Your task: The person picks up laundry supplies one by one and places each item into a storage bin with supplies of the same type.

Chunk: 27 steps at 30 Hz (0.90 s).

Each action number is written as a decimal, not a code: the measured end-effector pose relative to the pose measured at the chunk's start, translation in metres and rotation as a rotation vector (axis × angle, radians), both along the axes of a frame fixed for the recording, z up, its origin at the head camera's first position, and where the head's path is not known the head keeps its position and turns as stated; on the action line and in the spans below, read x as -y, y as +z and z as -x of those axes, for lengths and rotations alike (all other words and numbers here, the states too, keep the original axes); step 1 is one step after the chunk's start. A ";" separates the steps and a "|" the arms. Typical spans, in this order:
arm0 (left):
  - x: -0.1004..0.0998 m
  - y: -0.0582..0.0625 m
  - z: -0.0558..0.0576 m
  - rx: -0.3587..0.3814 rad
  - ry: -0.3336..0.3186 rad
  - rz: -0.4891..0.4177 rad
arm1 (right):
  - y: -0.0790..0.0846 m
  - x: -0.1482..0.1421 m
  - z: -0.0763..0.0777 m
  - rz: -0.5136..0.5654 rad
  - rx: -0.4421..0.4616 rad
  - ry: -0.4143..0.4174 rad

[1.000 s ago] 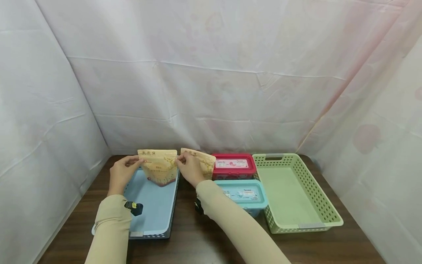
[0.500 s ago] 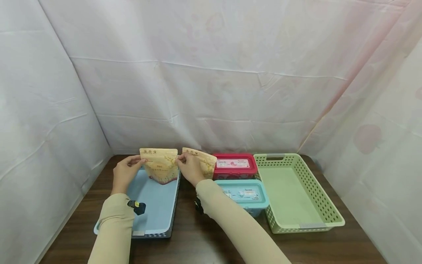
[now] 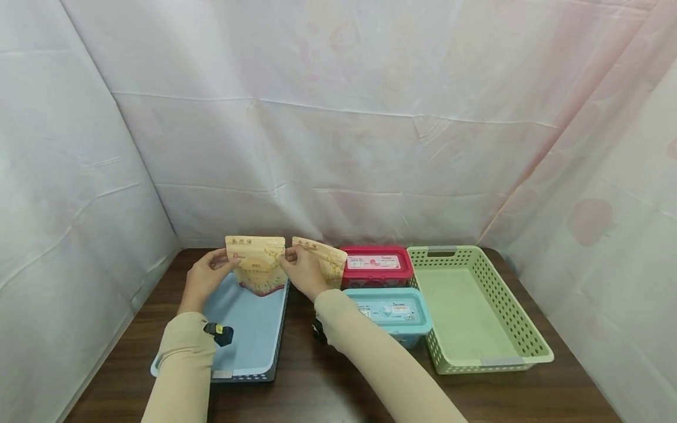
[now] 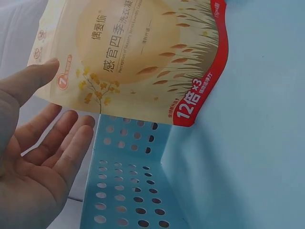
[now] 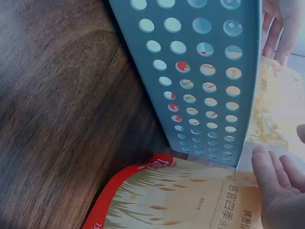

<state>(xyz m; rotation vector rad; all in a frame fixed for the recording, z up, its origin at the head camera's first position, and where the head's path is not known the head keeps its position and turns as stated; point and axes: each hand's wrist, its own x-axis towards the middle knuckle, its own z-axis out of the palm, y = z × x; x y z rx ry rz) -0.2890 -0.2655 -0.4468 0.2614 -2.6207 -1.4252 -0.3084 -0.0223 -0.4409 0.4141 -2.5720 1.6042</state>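
Note:
A yellow stand-up pouch of laundry capsules [image 3: 258, 269] with a red-bordered base stands near the back of the blue basket [image 3: 243, 329]. My left hand [image 3: 207, 276] is at its left edge; in the left wrist view the thumb [image 4: 43, 74] lies over the pouch's front, with the other fingers relaxed beside its edge. At the opposite edge is my right hand [image 3: 304, 270], thumb and fingers apart with the pouch's edge between them. A second yellow pouch [image 5: 186, 195] stands outside the basket, on the table behind the right hand.
Right of the second pouch stand a red lidded box [image 3: 375, 264] and a light-blue lidded box [image 3: 391, 311]. A green basket [image 3: 471, 311] is beyond them on the brown table [image 3: 317, 388]. White cloth [image 3: 338, 147] hangs close behind everything.
The pouch in the blue basket has shifted slightly right and stands a little more upright. My left hand has moved right, its thumb farther over the pouch's front; my right fingers have spread slightly.

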 end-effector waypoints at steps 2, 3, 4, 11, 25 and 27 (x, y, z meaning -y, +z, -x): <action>0.000 0.001 0.000 0.015 -0.009 0.000 | 0.000 0.000 -0.001 -0.008 0.010 0.003; 0.000 0.001 0.000 0.026 -0.015 0.002 | 0.001 0.000 -0.002 -0.009 0.020 0.010; 0.000 0.002 0.000 0.040 -0.022 0.006 | 0.002 0.000 -0.004 -0.013 0.036 0.019; -0.001 0.009 0.000 0.119 -0.155 0.058 | 0.015 -0.004 -0.016 -0.073 0.138 0.090; -0.010 0.027 -0.011 0.146 -0.188 0.033 | 0.026 -0.014 -0.022 -0.147 0.154 0.161; -0.010 0.028 -0.012 0.150 -0.189 0.035 | 0.028 -0.013 -0.022 -0.151 0.150 0.159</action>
